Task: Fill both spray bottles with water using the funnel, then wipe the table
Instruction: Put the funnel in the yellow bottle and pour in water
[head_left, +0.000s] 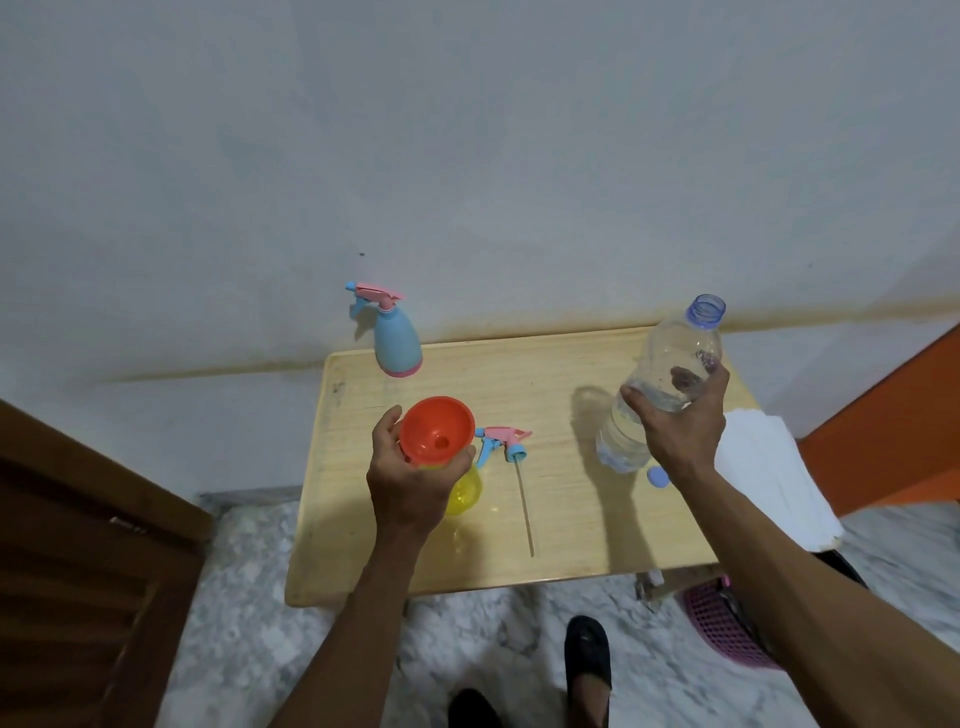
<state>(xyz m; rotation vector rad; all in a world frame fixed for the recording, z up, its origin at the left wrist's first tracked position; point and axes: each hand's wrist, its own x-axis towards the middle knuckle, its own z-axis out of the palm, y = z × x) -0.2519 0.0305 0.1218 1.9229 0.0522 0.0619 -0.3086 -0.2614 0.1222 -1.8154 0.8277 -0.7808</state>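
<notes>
Head view: the left hand (410, 483) wraps the neck of a yellow spray bottle (464, 491), hiding most of it, and steadies an orange funnel (438, 431) seated in its mouth. The right hand (683, 426) grips an uncapped clear water bottle (660, 384), lifted above the tabletop (571, 519) and well apart from the funnel. Between the hands lies a detached spray head (506, 441). A blue spray bottle (397, 343) stands at the far edge. White cloth (769, 467) is partly covered by the right forearm.

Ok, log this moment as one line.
left hand: steadies funnel on yellow bottle | right hand: holds uncapped water bottle | pouring: not started
</notes>
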